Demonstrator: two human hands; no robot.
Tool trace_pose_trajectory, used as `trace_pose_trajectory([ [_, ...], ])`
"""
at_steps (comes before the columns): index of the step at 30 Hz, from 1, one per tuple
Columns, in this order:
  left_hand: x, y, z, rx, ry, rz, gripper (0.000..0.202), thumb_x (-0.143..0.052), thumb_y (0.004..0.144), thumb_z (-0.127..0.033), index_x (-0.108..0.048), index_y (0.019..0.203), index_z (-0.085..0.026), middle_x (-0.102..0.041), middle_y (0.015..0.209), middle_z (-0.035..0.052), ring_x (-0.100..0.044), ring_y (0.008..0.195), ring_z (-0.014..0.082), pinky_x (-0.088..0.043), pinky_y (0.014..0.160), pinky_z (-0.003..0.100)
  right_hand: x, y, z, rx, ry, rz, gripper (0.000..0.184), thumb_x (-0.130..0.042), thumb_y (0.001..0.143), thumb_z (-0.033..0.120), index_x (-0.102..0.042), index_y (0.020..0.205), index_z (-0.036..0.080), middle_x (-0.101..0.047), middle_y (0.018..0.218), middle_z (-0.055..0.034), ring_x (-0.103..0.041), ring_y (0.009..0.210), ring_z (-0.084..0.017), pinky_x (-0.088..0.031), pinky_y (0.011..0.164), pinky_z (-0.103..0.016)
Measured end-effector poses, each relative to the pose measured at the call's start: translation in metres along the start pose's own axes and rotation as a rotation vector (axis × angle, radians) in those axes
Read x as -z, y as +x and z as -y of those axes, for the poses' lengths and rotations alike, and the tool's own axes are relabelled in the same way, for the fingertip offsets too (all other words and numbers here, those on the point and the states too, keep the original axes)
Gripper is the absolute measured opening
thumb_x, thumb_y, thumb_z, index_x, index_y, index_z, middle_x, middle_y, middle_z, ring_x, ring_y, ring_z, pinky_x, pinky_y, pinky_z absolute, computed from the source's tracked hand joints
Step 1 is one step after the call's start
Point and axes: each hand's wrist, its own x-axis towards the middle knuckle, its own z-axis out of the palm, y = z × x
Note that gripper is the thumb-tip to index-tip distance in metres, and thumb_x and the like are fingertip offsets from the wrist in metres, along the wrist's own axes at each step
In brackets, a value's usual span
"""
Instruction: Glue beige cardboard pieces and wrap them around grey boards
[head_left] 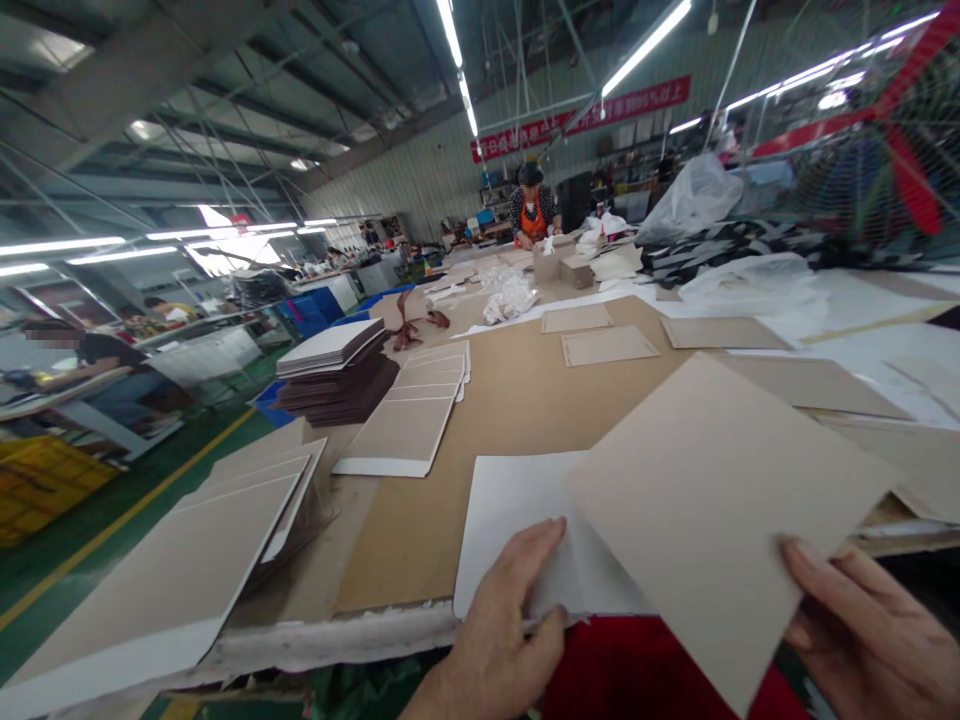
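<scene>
My right hand point(877, 630) grips a flat beige board point(727, 500) near its lower right edge, thumb on top and the other fingers partly hidden beneath. The board is tilted and held over the table's front edge. It covers part of a white sheet point(517, 530) lying at the front of the table. On that sheet's near left part rests my left hand point(510, 620), its fingers extended and its thumb apart near the front edge. A brown board point(517, 400) lies under the white sheet.
Left of the sheet lie overlapping beige panels with white edges point(412, 400) and more panels point(195, 560). Behind them stands a stack of dark brown sheets point(345, 385). Thin beige pieces point(611, 346) lie farther back. A person in an orange apron point(531, 215) works at the far end.
</scene>
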Motion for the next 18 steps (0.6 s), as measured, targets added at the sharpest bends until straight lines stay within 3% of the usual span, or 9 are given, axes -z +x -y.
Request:
trace_pose_trajectory([
  [3, 0.002, -0.006, -0.002, 0.248, -0.447, -0.354, 0.043, -0.045, 0.096, -0.047, -0.063, 0.125, -0.021, -0.062, 0.129, 0.0129, -0.063, 0.109, 0.0258, -0.055, 0.091, 0.040, -0.040, -0.008, 0.011, -0.196, 0.255, -0.093, 0.026, -0.069, 0.083, 0.052, -0.060, 0.078, 0.028, -0.056, 0.057, 0.0000, -0.059, 0.052, -0.020, -0.061, 0.057, -0.035],
  [6, -0.002, -0.003, -0.015, 0.344, -0.526, -0.554, 0.044, -0.057, 0.089, -0.055, -0.070, 0.111, -0.019, -0.068, 0.108, 0.0111, -0.065, 0.088, 0.0213, -0.055, 0.073, 0.030, -0.069, -0.011, 0.018, -0.220, 0.288, -0.107, 0.033, -0.079, 0.071, 0.053, -0.063, 0.079, 0.025, -0.061, 0.058, -0.0005, -0.061, 0.051, -0.020, -0.060, 0.054, -0.031],
  [10, -0.008, 0.002, -0.025, 0.340, -0.469, -0.679, 0.038, -0.068, 0.081, -0.055, -0.074, 0.091, -0.018, -0.064, 0.078, 0.0037, -0.056, 0.071, 0.0161, -0.047, 0.066, 0.024, -0.090, -0.018, 0.015, -0.228, 0.253, -0.038, 0.035, -0.079, 0.072, 0.055, -0.066, 0.077, 0.023, -0.065, 0.061, -0.0026, -0.064, 0.055, -0.021, -0.059, 0.060, -0.033],
  [14, 0.000, -0.001, -0.015, 0.384, -0.486, -0.780, 0.040, -0.076, 0.072, -0.057, -0.071, 0.074, -0.017, -0.059, 0.068, 0.0013, -0.051, 0.070, 0.0152, -0.041, 0.066, 0.022, -0.097, -0.025, 0.008, -0.202, 0.327, 0.006, 0.035, -0.078, 0.076, 0.051, -0.064, 0.069, 0.020, -0.066, 0.060, -0.0042, -0.064, 0.059, -0.020, -0.057, 0.062, -0.029],
  [16, 0.010, -0.004, -0.007, 0.385, -0.566, -0.766, 0.042, -0.080, 0.066, -0.058, -0.069, 0.069, -0.017, -0.058, 0.066, 0.0006, -0.050, 0.068, 0.0147, -0.041, 0.065, 0.022, -0.091, -0.022, 0.006, -0.144, 0.419, 0.008, 0.031, -0.076, 0.079, 0.049, -0.068, 0.087, 0.021, -0.071, 0.082, -0.0059, -0.067, 0.075, -0.021, -0.057, 0.072, -0.030],
  [18, 0.023, -0.010, -0.003, 0.411, -0.648, -0.665, 0.043, -0.080, 0.066, -0.057, -0.066, 0.066, -0.017, -0.057, 0.065, 0.0007, -0.050, 0.068, 0.0151, -0.042, 0.065, 0.023, -0.076, -0.014, 0.007, -0.058, 0.415, -0.014, 0.039, -0.069, 0.085, 0.050, -0.065, 0.115, 0.026, -0.069, 0.112, -0.0072, -0.065, 0.100, -0.024, -0.055, 0.086, -0.033],
])
